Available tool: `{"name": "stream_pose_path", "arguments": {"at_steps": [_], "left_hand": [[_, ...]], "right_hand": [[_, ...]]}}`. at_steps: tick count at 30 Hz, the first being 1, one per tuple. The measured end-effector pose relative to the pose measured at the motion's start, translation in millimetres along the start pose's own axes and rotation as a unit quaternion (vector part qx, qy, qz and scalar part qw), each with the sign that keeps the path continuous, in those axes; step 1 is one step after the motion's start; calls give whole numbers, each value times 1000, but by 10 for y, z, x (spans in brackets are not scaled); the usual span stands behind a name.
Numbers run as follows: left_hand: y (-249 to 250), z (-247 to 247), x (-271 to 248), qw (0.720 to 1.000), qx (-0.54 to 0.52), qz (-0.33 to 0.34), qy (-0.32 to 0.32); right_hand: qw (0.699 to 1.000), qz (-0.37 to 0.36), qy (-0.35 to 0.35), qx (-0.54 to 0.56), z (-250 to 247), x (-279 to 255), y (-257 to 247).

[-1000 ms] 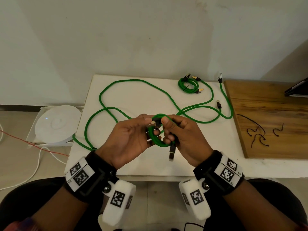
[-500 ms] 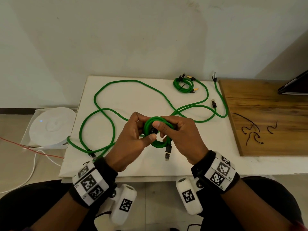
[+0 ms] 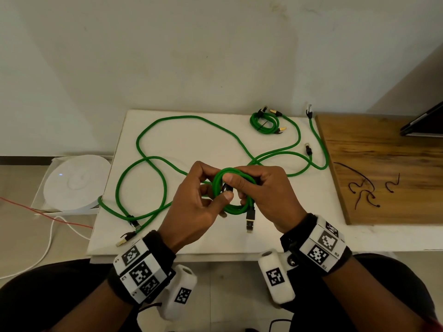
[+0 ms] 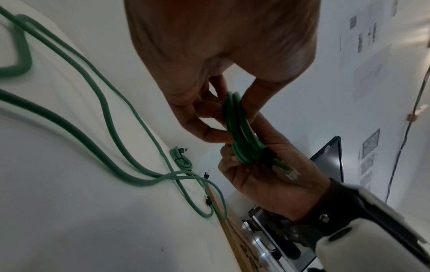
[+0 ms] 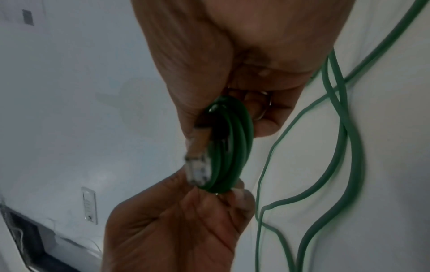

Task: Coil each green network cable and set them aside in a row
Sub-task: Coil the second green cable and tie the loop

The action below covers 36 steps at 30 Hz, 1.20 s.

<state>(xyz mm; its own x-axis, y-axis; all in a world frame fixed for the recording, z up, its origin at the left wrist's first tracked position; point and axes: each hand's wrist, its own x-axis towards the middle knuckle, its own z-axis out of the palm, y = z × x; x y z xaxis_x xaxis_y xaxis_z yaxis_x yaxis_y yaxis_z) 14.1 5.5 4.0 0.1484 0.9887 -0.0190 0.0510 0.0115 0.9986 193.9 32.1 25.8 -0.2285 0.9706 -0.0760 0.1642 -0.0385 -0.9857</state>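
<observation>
Both hands held one small round coil (image 3: 236,195) of braided green cable above the white table (image 3: 191,236) — the left hand (image 3: 194,207) pinching its near side between thumb and fingertips, the right hand (image 3: 268,195) curled over the far side, a black-and-gold plug (image 3: 250,220) dangling below. A tied coil (image 3: 265,122) lay at the table's back edge, near the wall — long loose cables (image 3: 153,164) snaked across the matte top up to the wooden board (image 3: 383,152).

Matt braided green cable (image 3: 236,207), glossy grained wooden board (image 3: 383,144).
</observation>
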Motion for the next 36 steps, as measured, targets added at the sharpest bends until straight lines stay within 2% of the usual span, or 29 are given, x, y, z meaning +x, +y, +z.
{"name": "stream_pose_path", "arguments": {"at_steps": [5,11,15,17,20,22,24,26,33,36], "left_hand": [[43,15,-19,999,29,4,18],[43,48,-26,991,118,6,63],[1,-89,21,958,265,56,89],[-15,-166,48,943,314,74,77],[-37,-245,89,965,253,33,59],[-17,-244,102,987,159,-5,9],[12,-199,81,992,113,-9,-50],[23,-141,48,989,125,-3,-77],[22,-50,33,994,90,-28,-49],[50,-12,45,996,63,-43,-45]], "right_hand": [[1000,-12,-21,-18,-42,13,-16],[996,-31,-48,-61,-1,5,60],[999,-16,-20,-47,24,-17,110],[999,-16,-3,-33,0,-10,125],[1000,2,15,-21,-21,8,146],[1000,8,15,2,-11,6,151],[1000,2,14,8,0,-5,160],[1000,1,4,6,16,-27,184],[987,93,-42,125,-35,-79,147],[983,97,-58,148,-98,-108,144]]}}
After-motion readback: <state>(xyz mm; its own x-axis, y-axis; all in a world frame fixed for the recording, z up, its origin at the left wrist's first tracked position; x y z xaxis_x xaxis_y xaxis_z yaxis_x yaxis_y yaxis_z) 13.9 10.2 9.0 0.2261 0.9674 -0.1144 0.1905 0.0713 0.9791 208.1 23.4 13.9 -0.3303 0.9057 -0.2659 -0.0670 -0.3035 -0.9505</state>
